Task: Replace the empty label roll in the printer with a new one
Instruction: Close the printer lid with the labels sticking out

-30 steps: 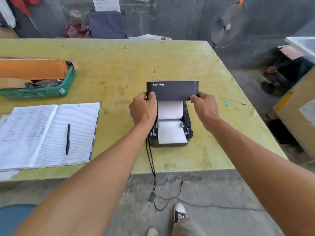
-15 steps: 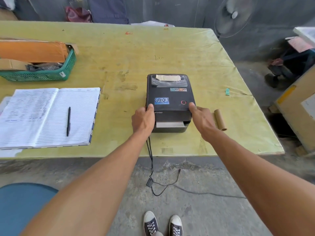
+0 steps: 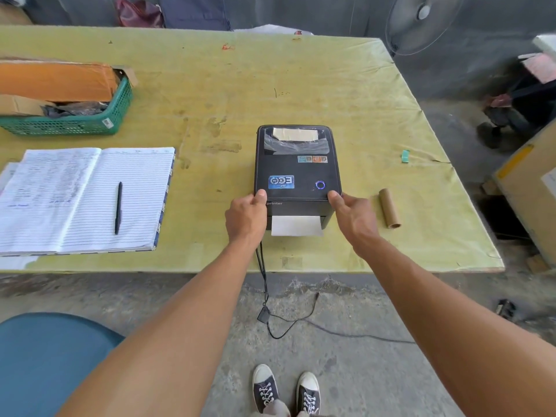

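Lid down: the cover that stood raised a second ago now lies flat on the black plastic label printer (image 3: 298, 170) at the centre of the frame. A white strip of label paper (image 3: 297, 226) has fed further out of the front slot, and the ring light (image 3: 320, 185) glows blue where it showed red. Your left hand (image 3: 246, 218) and right hand (image 3: 354, 219) each keep a grip on a front corner of the lid, thumb on top and fingers curled down the side, clamped on the casing. The new roll is presumably inside, out of sight. The empty brown cardboard core (image 3: 389, 208) lies on the yellow-green counter (image 3: 331, 85) near the printer's right side, not touching it. At left, an open lined notebook (image 3: 87, 200) carries a black pen (image 3: 118, 207), and a green plastic basket (image 3: 75, 126) sits at upper left. The step in hand looks like seating the lid. Press both corners evenly so both latches catch. Keep your palms off the protruding strip so it is not creased or pulled askew. Check that it leaves the slot square before you let go.
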A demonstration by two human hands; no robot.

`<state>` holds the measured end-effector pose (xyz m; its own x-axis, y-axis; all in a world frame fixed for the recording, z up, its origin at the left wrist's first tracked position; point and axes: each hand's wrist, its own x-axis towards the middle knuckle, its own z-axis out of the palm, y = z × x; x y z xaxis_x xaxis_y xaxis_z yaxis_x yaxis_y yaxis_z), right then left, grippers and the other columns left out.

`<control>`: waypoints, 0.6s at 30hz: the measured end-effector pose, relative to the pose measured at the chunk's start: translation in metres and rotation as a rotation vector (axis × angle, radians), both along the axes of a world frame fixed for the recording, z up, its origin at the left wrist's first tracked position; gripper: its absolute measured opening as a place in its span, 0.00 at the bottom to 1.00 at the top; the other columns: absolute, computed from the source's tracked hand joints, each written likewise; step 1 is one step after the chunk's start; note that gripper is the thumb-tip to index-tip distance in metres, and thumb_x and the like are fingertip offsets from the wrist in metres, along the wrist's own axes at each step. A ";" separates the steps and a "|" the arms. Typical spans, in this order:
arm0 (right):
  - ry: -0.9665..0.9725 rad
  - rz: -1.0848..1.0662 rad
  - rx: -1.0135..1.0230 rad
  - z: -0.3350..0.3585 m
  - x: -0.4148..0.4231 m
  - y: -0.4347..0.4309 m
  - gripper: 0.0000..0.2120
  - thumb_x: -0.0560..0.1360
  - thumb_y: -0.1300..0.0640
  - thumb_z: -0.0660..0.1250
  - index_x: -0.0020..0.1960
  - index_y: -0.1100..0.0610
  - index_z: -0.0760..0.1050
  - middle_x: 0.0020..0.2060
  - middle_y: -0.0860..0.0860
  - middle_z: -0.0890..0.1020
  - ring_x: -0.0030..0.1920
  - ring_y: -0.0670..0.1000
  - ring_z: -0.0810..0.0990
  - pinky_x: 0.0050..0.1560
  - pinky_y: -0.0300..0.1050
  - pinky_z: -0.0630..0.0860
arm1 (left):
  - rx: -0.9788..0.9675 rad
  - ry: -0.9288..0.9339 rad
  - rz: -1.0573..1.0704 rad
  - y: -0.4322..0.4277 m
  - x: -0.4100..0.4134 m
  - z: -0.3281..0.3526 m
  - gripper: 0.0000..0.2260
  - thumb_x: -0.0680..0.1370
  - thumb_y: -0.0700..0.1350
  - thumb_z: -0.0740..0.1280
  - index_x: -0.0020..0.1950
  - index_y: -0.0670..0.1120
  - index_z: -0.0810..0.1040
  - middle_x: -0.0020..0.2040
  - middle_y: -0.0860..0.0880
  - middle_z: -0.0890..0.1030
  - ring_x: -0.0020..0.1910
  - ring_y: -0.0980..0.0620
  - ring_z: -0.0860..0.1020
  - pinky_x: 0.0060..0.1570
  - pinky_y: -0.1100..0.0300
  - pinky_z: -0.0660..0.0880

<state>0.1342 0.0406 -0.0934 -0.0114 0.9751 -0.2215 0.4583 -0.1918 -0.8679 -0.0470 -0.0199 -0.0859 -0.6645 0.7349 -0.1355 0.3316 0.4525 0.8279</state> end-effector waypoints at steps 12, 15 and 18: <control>0.067 0.017 -0.040 0.001 0.004 0.001 0.18 0.80 0.45 0.64 0.51 0.58 0.83 0.51 0.59 0.86 0.56 0.59 0.82 0.56 0.50 0.77 | 0.002 -0.109 0.024 -0.001 -0.002 -0.002 0.18 0.80 0.54 0.62 0.29 0.56 0.69 0.30 0.59 0.69 0.39 0.48 0.72 0.43 0.55 0.69; 0.062 0.016 -0.029 0.000 0.004 0.000 0.13 0.80 0.45 0.64 0.47 0.51 0.82 0.48 0.56 0.87 0.54 0.57 0.83 0.51 0.46 0.76 | -0.002 -0.099 0.024 -0.001 -0.002 -0.003 0.19 0.80 0.54 0.62 0.29 0.56 0.65 0.30 0.57 0.70 0.39 0.47 0.72 0.43 0.53 0.70; 0.072 0.019 -0.031 0.000 0.004 0.001 0.14 0.80 0.45 0.64 0.49 0.53 0.83 0.48 0.56 0.87 0.54 0.57 0.83 0.54 0.48 0.77 | -0.001 -0.092 0.022 -0.001 -0.002 -0.003 0.19 0.80 0.54 0.61 0.29 0.56 0.66 0.31 0.56 0.73 0.39 0.46 0.73 0.44 0.52 0.72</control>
